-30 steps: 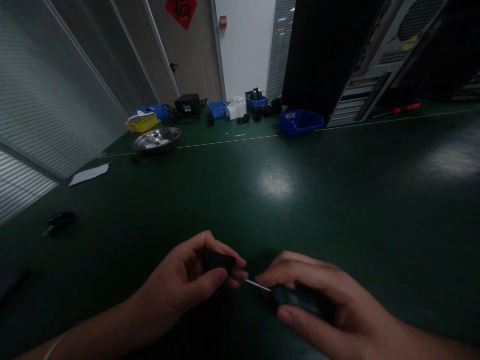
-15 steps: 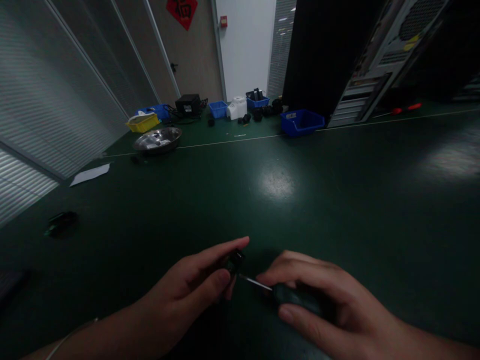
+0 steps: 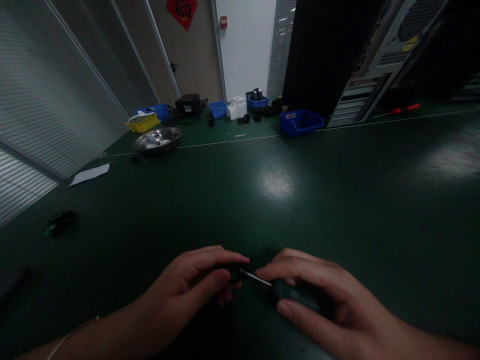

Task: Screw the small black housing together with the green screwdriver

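Low in the middle of the view, my left hand pinches a small black part between thumb and fingers. The fingers cover much of it, and its exact kind does not show. My right hand is wrapped round the dark handle of a screwdriver. Its thin metal shaft points left, and the tip meets or lies just in front of the black part; I cannot tell which. Both hands are just above the green tabletop.
Towards the back stand a metal bowl, a yellow bin, a blue bin and a white device. A dark object and a paper sheet lie on the left. A red-handled tool is at the far right.
My left index finger has come down over the black part, which has turned in the grip. The screwdriver tip now meets its right side more closely. My right hand has barely moved.
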Tool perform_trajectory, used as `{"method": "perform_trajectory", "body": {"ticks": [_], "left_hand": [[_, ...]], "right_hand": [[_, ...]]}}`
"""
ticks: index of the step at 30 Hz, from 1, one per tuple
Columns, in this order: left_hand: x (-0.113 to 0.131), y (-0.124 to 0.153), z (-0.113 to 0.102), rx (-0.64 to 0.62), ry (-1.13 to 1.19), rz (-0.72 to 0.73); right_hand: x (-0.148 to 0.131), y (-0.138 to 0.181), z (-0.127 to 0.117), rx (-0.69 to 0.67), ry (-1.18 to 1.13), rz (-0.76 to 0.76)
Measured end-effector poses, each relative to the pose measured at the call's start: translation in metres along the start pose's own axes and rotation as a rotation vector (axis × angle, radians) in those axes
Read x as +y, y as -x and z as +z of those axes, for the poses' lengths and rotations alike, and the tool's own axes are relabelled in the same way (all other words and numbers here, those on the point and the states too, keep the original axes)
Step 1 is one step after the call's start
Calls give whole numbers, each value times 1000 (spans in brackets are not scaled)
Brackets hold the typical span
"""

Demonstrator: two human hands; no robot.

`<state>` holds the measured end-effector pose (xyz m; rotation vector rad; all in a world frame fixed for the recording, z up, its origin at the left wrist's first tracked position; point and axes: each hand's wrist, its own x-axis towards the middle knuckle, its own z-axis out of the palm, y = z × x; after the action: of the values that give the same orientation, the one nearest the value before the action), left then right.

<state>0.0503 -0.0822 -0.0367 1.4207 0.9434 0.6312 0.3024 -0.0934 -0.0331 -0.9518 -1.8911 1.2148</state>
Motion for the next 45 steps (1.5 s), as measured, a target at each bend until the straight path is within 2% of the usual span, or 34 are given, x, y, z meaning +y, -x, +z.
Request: {"method": "perform_trajectory", "body": {"ticks": [6,16,24,30,37,45], "left_hand": [[5,3,-1,39,-55,-35],[14,4,1,33,-205,-71],[1,-2,3,24,127,-107],[-8,0,3,16,268,-102],[0,-2,5,81,321,-145],[-6,-1,4,84,323,-105]], "right_hand": [[-1,-1,-3,-10,-1,-47],[-4,-3,-2,-10,-13,-9],[2,-6,-1,-4,-4,-33],[3,-4,-2,1,-12,-66],[1,-2,0,17,-22,-27],[2,-1,3,23,10,2]]}}
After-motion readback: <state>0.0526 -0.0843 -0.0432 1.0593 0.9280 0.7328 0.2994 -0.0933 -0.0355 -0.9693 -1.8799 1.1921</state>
